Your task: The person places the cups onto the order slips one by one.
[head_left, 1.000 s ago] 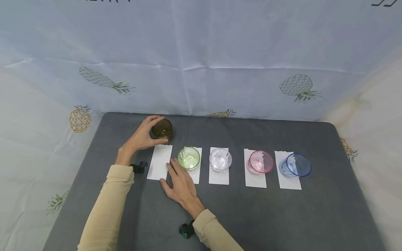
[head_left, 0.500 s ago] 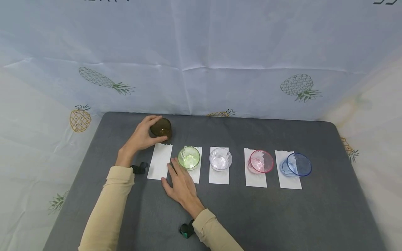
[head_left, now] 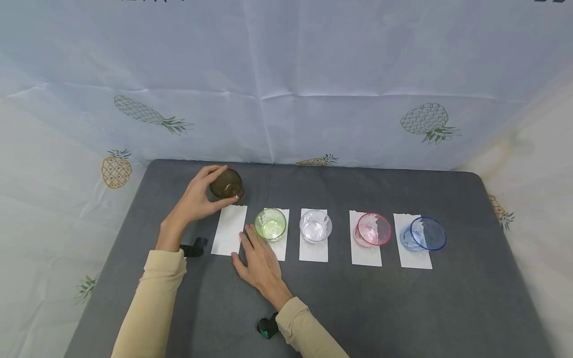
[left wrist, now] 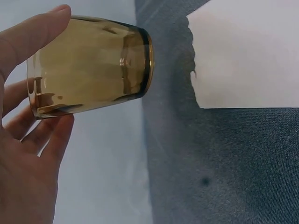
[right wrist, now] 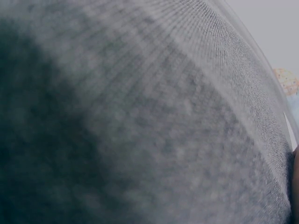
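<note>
My left hand [head_left: 194, 201] grips an amber glass tumbler [head_left: 226, 184] near the table's back left, behind the leftmost white paper slip [head_left: 229, 231]. In the left wrist view, the thumb lies along one side of the amber tumbler [left wrist: 93, 65] and the fingers curl round its other side, near the rim. Its base faces the torn end of the slip. My right hand [head_left: 261, 263] rests with fingers extended over the table and the second slip, fingertips right at a green glass tumbler [head_left: 270, 226]. The right wrist view shows mostly blurred grey cloth.
To the right, a clear tumbler [head_left: 315, 226], a pink tumbler [head_left: 372, 229] and a blue tumbler [head_left: 423, 233] each stand on a white slip. Grey cloth covers the table [head_left: 385, 318]. A pineapple-print curtain [head_left: 282, 124] hangs along the back edge.
My left hand has shifted slightly left with the amber tumbler, which now leans more, its base showing nearer the thumb. My right hand stays in place.
</note>
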### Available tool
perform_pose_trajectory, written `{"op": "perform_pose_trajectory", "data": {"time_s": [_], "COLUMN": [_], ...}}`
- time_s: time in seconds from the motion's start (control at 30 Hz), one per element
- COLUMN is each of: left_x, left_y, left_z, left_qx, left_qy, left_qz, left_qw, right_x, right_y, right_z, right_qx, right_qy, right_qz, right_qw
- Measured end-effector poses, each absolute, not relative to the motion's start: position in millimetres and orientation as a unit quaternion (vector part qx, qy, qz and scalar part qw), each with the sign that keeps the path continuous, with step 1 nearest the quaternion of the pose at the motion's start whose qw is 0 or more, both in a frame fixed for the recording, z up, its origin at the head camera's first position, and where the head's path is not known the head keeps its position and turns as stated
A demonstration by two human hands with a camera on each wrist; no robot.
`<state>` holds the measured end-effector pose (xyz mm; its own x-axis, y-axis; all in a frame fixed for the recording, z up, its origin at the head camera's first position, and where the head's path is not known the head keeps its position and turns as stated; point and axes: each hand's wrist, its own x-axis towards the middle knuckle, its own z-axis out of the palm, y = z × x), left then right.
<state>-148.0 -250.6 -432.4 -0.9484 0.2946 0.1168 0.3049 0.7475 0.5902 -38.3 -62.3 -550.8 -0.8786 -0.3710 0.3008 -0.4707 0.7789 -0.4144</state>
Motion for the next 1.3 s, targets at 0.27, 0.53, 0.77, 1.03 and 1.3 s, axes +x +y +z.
{"op": "perform_pose_trajectory", "data": {"time_s": [0.27, 0.53, 0.77, 1.03, 1.3], "left_x": [-130.9, -111.3, -96.7, -85.5, -78.9], "left_y": [-251.9, -254.8, -255.4, -255.2, -254.3], "left_z": [-428.3, -431.0, -439.7, -450.1, -457.0], "left_qx": [-0.177, -0.182, -0.186, -0.182, -0.179], "left_qy": [-0.93, -0.929, -0.927, -0.926, -0.925], "left_qz": [-0.32, -0.321, -0.322, -0.329, -0.333], "left_qw": [0.031, 0.035, 0.04, 0.034, 0.033], "right_x": [-38.4, -38.1, -38.7, -39.1, -38.9], "right_y": [-61.6, -61.1, -60.8, -60.5, -60.3], "right_z": [-550.9, -548.9, -548.7, -549.2, -549.7], "right_qx": [0.224, 0.223, 0.224, 0.225, 0.226], "right_qy": [-0.94, -0.942, -0.942, -0.941, -0.943], "right_qz": [0.24, 0.24, 0.238, 0.24, 0.234], "right_qw": [0.092, 0.071, 0.073, 0.074, 0.07]}}
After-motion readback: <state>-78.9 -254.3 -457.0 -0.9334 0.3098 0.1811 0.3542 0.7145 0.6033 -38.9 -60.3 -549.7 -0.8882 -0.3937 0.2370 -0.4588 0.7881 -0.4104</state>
